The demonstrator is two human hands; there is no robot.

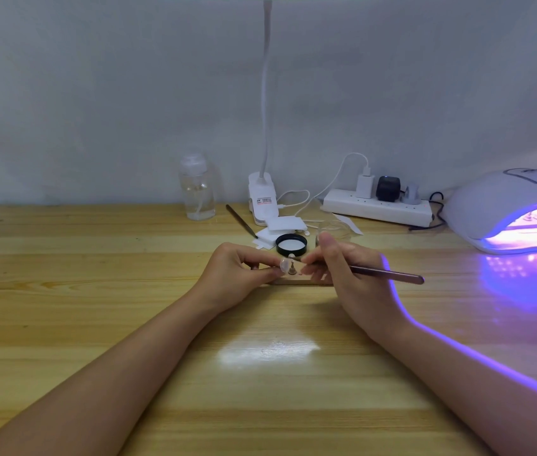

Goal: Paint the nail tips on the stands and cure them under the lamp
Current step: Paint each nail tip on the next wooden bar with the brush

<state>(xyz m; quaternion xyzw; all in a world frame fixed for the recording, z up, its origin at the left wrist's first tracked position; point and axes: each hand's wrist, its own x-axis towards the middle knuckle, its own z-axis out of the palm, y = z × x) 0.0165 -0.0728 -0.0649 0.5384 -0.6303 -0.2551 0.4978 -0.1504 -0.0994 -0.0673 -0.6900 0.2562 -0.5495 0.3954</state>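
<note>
The left hand has its grip pinched on a clear nail tip above a small stand. The right hand grips a brush. The curing lamp glows at right on the surface.

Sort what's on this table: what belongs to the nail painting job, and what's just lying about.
In use: nail tip on its stand, brush in right hand, left hand, curing lamp, open jar lid.

Lying about: clear bottle, power strip, spare brush.
</note>
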